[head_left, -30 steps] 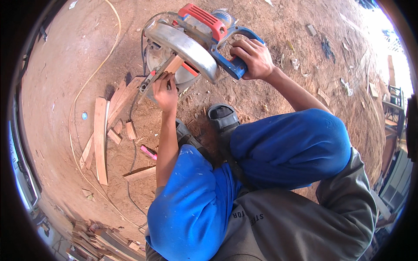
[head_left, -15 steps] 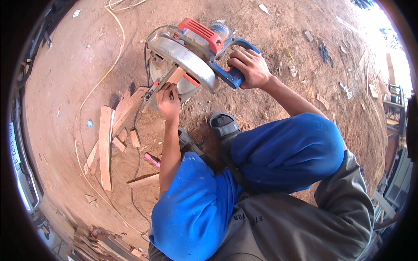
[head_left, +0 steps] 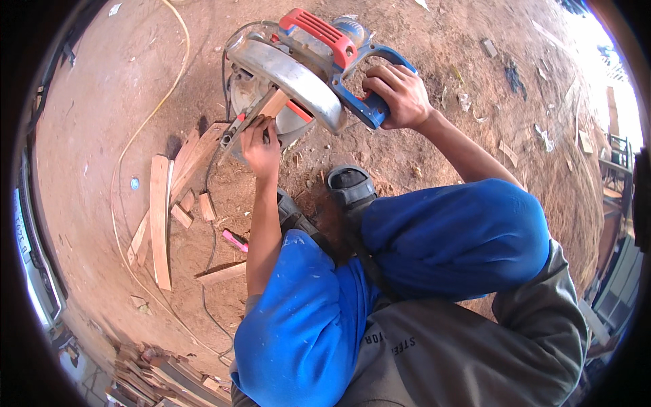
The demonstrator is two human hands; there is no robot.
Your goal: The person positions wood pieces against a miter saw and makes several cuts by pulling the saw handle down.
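A chop saw (head_left: 288,78) with a silver blade guard, a red carry handle and a blue grip stands on the ground ahead of me. My right hand (head_left: 399,96) is wrapped round its blue handle (head_left: 369,110). Beside the guard, my left hand (head_left: 261,144) pinches a short wooden piece (head_left: 274,104) lying on the saw's base, against the fence. The guard hides the blade and the far end of the wood. My left fingertips are close to the guard's lower edge.
Wooden strips (head_left: 160,220) and small offcuts (head_left: 182,216) lie left of my feet, near a pink marker-like object (head_left: 235,241). A pale hose (head_left: 124,152) curves along the left ground. A wood pile (head_left: 169,380) sits lower left; a vehicle (head_left: 37,271) stands at the left edge.
The whole view has shifted slightly, so the saw and the ground appear a little higher. Both hands keep their holds, and the wooden piece looks unmoved on the saw's base.
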